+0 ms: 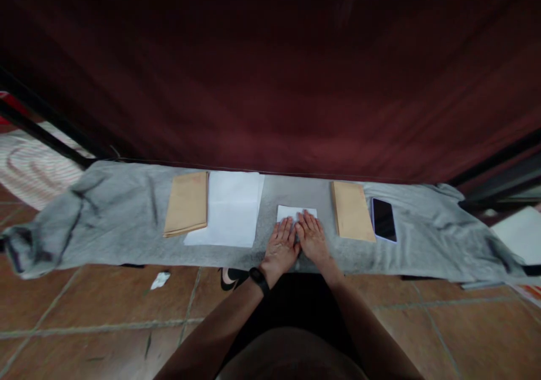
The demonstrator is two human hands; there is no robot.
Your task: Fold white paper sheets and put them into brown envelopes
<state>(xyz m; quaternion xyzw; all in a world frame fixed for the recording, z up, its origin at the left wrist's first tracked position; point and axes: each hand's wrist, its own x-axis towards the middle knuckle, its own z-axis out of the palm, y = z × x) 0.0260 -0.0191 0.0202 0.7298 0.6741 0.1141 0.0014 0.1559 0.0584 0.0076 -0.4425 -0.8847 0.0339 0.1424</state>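
Observation:
A small piece of white paper point(291, 211), perhaps folded, lies on the grey cloth in front of me. Flat on its left part rests my left hand point(280, 246), fingers stretched out; a black band is on that wrist. My right hand point(313, 239) presses flat on the paper's right part, its fingers also extended. The two hands nearly touch at the thumbs and cover the paper's near part. Larger white sheets point(230, 211) lie in a stack to the left, partly under a pile of brown envelopes point(186, 202). More brown envelopes point(354, 211) are to the right of my hands.
A phone point(384, 220) lies right of the right-hand envelopes. Grey cloth point(122, 216) covers the narrow bench. Behind it hangs a dark red cloth point(270, 98). A white scrap point(160, 280) is on the tiled floor point(114, 306). Dark bars stand at both sides.

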